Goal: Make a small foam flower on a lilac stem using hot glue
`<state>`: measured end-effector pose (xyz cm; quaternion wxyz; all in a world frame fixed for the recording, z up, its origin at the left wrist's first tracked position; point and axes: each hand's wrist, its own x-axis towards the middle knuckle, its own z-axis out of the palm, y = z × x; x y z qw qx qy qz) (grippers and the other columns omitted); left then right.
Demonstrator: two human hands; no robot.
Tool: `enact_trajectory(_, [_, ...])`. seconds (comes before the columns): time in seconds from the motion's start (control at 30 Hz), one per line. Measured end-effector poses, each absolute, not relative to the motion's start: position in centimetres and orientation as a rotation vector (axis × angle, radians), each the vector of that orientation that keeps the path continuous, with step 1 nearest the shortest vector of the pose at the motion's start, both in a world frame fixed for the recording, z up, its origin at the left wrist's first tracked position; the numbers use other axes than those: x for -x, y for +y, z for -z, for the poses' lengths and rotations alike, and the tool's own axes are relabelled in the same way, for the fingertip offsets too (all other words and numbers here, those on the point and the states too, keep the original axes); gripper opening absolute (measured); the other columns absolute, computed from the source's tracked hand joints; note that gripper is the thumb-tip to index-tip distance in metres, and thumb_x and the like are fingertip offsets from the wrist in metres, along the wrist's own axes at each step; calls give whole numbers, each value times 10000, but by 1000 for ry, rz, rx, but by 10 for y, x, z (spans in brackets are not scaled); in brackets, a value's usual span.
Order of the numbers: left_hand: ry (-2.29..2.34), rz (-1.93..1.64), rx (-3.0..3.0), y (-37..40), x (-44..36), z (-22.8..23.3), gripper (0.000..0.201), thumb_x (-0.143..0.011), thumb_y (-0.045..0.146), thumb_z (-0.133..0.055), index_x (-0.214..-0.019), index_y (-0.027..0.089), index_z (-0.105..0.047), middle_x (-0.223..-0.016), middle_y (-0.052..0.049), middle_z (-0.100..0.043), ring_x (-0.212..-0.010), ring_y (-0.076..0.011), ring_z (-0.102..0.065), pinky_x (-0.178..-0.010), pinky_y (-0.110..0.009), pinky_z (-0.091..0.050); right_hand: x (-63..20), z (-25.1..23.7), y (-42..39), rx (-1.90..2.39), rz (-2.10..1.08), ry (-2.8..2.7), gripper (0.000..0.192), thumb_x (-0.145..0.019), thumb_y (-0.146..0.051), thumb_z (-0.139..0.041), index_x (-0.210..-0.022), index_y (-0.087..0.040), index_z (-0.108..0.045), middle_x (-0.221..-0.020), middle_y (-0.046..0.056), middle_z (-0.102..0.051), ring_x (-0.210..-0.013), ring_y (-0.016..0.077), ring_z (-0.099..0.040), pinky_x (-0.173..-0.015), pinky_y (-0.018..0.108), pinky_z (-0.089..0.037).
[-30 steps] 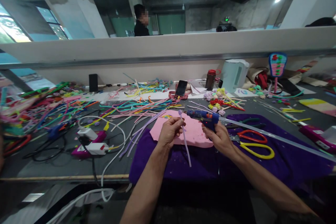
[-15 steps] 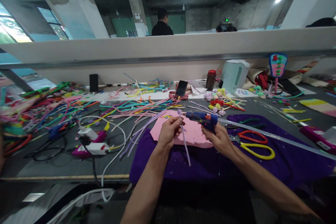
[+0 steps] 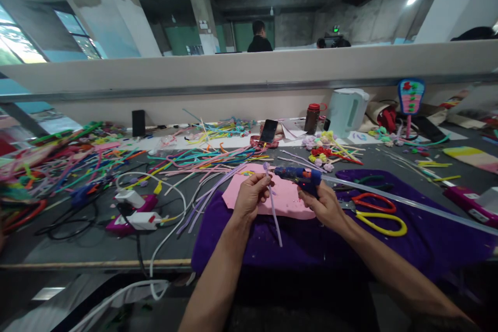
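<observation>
A dark worktable (image 3: pixel 97 241) fills the lower half of the frame, strewn with coloured pipe cleaners (image 3: pixel 194 158) at centre left, under a bare concrete room with a low grey partition wall (image 3: pixel 249 70) across the middle. At centre, the left hand (image 3: pixel 251 194) pinches a lilac pipe cleaner (image 3: pixel 273 207) upright, fingers closed around its top. Just to its right, the right hand (image 3: pixel 326 206) grips a blue glue gun (image 3: pixel 299 175), nozzle pointing at the stem's tip. Both hover over a pink foam sheet (image 3: pixel 286 198) on purple cloth (image 3: pixel 420 238). Red and yellow scissors (image 3: pixel 375 212) lie at right. A person (image 3: pixel 259 36) stands beyond the wall, upper centre. No writing is legible.
</observation>
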<state>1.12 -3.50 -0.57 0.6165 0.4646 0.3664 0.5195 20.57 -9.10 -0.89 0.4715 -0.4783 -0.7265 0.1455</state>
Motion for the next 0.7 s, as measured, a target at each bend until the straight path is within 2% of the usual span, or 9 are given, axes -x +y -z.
enact_trajectory(0.17, [840, -1190, -1083, -36, -11, 6, 269, -637, 361, -675, -761, 140, -586, -666, 0, -609, -382, -13, -441, -321, -138, -233, -206, 10, -90, 1160, -403, -1725, 224, -828, -359, -469, -914, -159, -520, -670, 4, -536, -570, 127, -523, -548, 255, -410])
enact_trajectory(0.7, [854, -1184, -1078, -35, -11, 6, 278, -629, 355, -682, -771, 132, -596, -650, -6, -612, -378, -17, -444, -319, -137, -237, -205, 10, -89, 1168, -425, -1749, 226, -820, -357, -475, -903, -156, -535, -693, 23, -546, -584, 134, -521, -537, 257, -415])
